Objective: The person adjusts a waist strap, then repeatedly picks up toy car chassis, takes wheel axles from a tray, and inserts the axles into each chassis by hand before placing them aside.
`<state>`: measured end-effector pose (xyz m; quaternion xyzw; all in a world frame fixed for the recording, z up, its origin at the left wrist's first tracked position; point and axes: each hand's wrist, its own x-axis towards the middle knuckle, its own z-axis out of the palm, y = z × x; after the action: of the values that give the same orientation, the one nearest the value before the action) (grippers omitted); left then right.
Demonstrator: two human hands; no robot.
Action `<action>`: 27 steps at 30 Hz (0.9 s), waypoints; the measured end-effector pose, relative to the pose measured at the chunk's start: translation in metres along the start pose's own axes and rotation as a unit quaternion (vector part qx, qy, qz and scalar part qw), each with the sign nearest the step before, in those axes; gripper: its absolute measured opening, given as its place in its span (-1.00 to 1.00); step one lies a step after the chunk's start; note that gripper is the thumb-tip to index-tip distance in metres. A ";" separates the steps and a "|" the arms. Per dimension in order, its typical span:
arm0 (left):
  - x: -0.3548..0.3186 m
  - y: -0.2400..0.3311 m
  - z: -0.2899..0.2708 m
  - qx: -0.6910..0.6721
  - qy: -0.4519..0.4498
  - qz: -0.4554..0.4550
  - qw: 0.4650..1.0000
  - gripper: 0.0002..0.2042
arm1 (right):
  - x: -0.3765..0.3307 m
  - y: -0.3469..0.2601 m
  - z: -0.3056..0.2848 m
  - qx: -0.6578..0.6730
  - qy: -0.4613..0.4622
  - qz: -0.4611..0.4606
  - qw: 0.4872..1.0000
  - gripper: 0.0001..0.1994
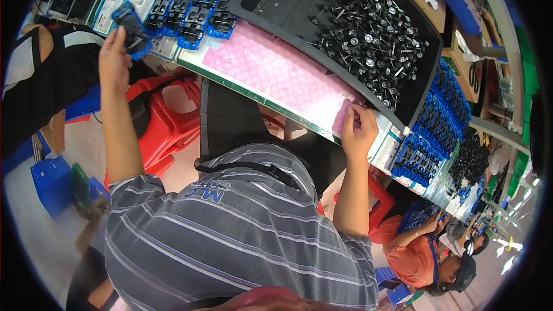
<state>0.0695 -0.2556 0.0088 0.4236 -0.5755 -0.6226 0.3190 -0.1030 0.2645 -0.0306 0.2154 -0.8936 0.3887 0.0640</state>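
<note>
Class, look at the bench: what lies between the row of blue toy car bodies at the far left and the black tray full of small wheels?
In the head view, the pink bubble-textured sheet lies on the bench between the blue toy car bodies and the black tray.

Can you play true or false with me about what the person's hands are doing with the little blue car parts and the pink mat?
1. The left hand holds a blue toy car base. True.
2. The black tray is full of yellow balls. False: it holds small black wheels on metal axles.
3. The right hand pinches the edge of the pink mat. True.
4. The stool under the table is green. False: it is red.
5. The person's shirt is striped. True.
</note>
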 end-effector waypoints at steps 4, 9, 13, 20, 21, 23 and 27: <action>0.096 -0.017 -0.066 0.107 0.030 -0.030 0.993 -0.38 | -0.004 -0.007 -0.009 0.034 0.018 -0.022 0.999 -0.92; 0.158 -0.045 -0.060 0.099 -0.054 -0.067 0.991 -0.52 | -0.026 -0.014 -0.065 -0.077 0.121 -0.010 0.990 -0.93; 0.180 -0.058 -0.069 0.208 -0.051 0.024 0.977 -0.54 | -0.049 0.005 -0.123 -0.173 0.126 0.076 0.974 -0.80; 0.048 -0.003 0.016 0.521 0.122 0.389 0.750 -0.60 | -0.093 0.041 -0.144 -0.378 0.072 0.052 0.921 -0.78; 0.015 0.005 0.033 0.488 0.149 0.467 0.722 -0.66 | -0.099 0.049 -0.141 -0.383 0.075 0.068 0.918 -0.77; -0.048 -0.003 0.074 0.345 0.051 0.476 0.807 -0.79 | -0.109 0.060 -0.136 -0.364 0.086 0.058 0.925 -0.79; -0.168 -0.024 0.146 0.237 -0.276 0.297 0.883 -0.88 | -0.118 0.044 -0.115 -0.278 0.196 0.027 0.940 -0.81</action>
<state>0.0142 -0.0388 0.0089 0.1067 -0.8694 -0.4357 0.2072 -0.0218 0.4136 -0.0138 0.0845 -0.9412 0.1605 0.2851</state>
